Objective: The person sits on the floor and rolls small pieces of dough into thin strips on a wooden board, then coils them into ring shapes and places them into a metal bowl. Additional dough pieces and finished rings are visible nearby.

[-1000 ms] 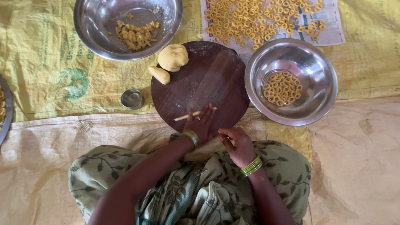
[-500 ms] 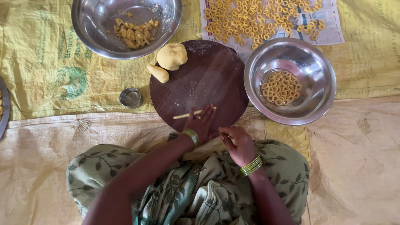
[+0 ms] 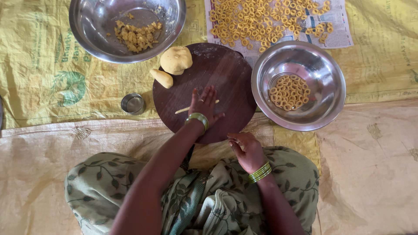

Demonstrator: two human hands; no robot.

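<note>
While half a second ago the left hand (image 3: 204,105) was seen with fingers drawn together near the board's close edge, it is now spread flat, palm down, further out on the round wooden board (image 3: 226,74), pressed on a thin dough strand (image 3: 183,110). From this it is judged that rolling is under way and the strand is being lengthened. The strand lies under the palm; its long axis runs nearly sideways across the board, one tip showing left of the wrist, the other just past the fingers to the right, tilted slightly upward. The right hand (image 3: 246,150) is held loosely curled just behind the board; whether anything is pinched cannot be told. Beyond the fingers sit a dough ball (image 3: 176,60) and a smaller lump (image 3: 162,78). Further right is a steel bowl (image 3: 322,82) of dough rings (image 3: 289,92).
</note>
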